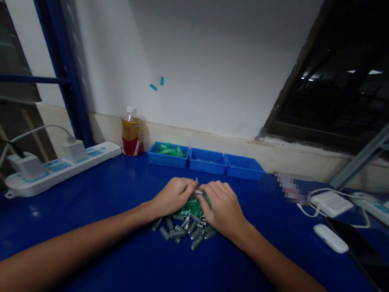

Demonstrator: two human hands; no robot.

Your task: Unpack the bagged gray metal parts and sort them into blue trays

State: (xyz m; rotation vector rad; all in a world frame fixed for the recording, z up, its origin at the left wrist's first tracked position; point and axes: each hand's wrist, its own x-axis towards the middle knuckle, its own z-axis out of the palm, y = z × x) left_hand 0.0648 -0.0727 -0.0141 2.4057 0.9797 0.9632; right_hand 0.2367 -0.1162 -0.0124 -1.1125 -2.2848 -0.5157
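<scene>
Both hands meet above a pile in the middle of the blue table. My left hand (pixel 174 194) is closed, thumb against its fingers. Opposite it, my right hand (pixel 223 206) is closed too, fingers curled. Between the two thumbs shows a small silvery metal part (pixel 198 192), gripped from both sides; its exact kind is too small to make out. Right below lie green translucent plastic pieces (pixel 193 208). Nearer to me are several short grey metal cylinders (pixel 177 233), mixed with small shiny metal pieces (pixel 186 223). The fingers hide the pile's far side.
Against the wall stand three blue trays; the left tray (pixel 167 161) holds green pieces. A drink bottle (pixel 132 132) is left of them. A power strip (pixel 63 165) lies at left. At right are a white case (pixel 330 238), a phone (pixel 369 262) and a white charger (pixel 331 204) with cables.
</scene>
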